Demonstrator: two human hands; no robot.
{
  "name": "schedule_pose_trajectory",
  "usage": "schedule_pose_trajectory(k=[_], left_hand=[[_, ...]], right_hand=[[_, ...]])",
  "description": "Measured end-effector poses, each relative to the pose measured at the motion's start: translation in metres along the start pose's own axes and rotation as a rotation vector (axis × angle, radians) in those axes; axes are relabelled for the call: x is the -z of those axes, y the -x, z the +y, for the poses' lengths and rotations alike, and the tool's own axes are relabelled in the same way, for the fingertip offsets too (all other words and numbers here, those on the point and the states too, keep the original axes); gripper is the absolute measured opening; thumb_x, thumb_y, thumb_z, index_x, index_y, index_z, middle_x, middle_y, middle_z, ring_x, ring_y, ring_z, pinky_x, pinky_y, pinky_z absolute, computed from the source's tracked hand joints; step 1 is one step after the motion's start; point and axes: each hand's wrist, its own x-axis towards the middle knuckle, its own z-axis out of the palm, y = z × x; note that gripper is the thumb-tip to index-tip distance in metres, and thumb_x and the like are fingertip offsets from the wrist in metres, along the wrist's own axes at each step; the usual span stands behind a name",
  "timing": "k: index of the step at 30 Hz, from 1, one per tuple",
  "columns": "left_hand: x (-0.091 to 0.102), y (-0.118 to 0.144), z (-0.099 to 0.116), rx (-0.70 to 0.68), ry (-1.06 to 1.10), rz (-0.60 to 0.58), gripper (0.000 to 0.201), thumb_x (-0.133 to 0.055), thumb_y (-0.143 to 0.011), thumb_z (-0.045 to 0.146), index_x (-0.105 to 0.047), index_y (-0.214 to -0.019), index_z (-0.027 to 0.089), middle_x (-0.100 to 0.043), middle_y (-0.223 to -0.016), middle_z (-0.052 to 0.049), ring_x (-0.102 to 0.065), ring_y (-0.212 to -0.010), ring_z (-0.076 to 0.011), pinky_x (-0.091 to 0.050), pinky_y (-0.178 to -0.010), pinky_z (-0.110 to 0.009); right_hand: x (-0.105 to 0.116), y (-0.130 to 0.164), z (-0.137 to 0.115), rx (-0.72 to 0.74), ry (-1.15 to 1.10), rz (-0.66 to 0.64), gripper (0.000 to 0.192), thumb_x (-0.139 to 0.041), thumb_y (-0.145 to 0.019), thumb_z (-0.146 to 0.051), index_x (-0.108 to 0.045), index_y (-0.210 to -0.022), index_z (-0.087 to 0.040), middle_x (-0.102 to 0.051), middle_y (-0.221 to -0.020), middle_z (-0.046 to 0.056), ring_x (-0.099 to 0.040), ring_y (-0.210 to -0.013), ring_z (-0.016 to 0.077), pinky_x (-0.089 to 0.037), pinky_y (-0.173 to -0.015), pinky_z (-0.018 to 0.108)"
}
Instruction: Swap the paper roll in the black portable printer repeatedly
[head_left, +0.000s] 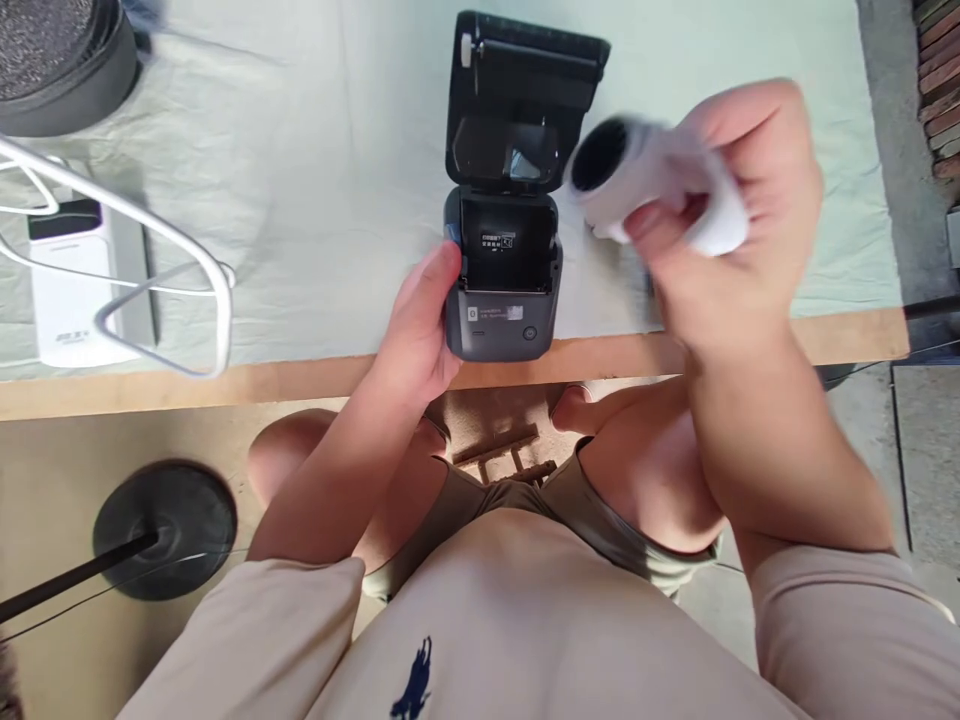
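A dark grey label printer (499, 335) stands at the table's front edge with its lid (525, 100) swung up and back. Its paper bay (510, 245) shows no roll inside, only a small printed sticker. My left hand (424, 320) grips the printer's left side, thumb along the upper edge. To the right of the raised lid, my right hand (750, 190) holds a white paper roll (637, 175) in the air, its dark core end facing the printer. A loose end of the paper curls by my fingers. The roll is slightly blurred.
On the left lies a white power bank (71, 285) with a white cable (161, 215) looping over it. A round black object (67, 60) sits at the back left. The table (315, 190) has a pale green cover and a bare wooden front edge. A black stand base (165, 530) is on the floor.
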Motion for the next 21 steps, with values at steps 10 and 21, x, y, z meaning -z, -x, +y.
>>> schedule_pose_trajectory(k=[10,21], left_hand=[[-0.007,0.005,0.005,-0.029,0.006,0.003,0.014,-0.063,-0.103,0.029,-0.075,-0.103,0.021,-0.077,-0.098,-0.004,-0.071,-0.127,-0.0263,-0.060,-0.102,-0.032],[0.003,0.005,0.007,0.010,-0.010,-0.027,0.024,-0.082,-0.085,0.026,-0.073,-0.107,0.021,-0.078,-0.095,-0.002,-0.077,-0.100,-0.0257,-0.063,-0.082,-0.031]], right_hand=[[-0.021,0.001,-0.013,0.163,0.513,-0.196,0.010,-0.059,-0.093,-0.021,-0.069,-0.094,-0.025,-0.080,-0.111,0.007,-0.071,-0.111,0.0302,-0.048,-0.095,0.049],[-0.024,0.011,-0.009,0.348,0.275,-0.255,0.029,-0.055,-0.098,-0.053,-0.074,-0.106,-0.031,-0.075,-0.102,0.004,-0.069,-0.115,0.0287,-0.052,-0.104,0.050]])
